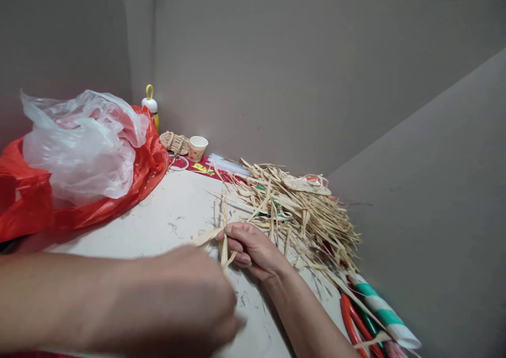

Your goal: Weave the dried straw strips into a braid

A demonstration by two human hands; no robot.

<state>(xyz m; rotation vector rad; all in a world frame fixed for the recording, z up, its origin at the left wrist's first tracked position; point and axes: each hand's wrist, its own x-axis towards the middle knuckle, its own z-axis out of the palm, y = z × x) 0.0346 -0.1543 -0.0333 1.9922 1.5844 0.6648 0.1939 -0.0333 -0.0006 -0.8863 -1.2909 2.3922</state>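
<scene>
Between the thumb and fingers of my right hand [253, 247] are pale, dry straw strips [224, 250], pinched where several of them cross. One broad strip sticks out to the left, and thinner ends point up and down from the pinch. Close to the camera, my left hand [185, 300] is blurred by motion, back side up, just left of and below the strips. Its fingers are smeared or turned away, so whether it holds anything is hidden. A large heap of loose straw [308, 210] lies beyond my right hand.
A red plastic bag [154, 173] with a crumpled clear bag [87, 152] fills the left. At the back stand a yellow bottle [149, 105], a woven straw piece [175, 143] and a paper cup [197, 148]. Red-handled pliers [350, 318] and a green-white striped roll [385, 310] lie right.
</scene>
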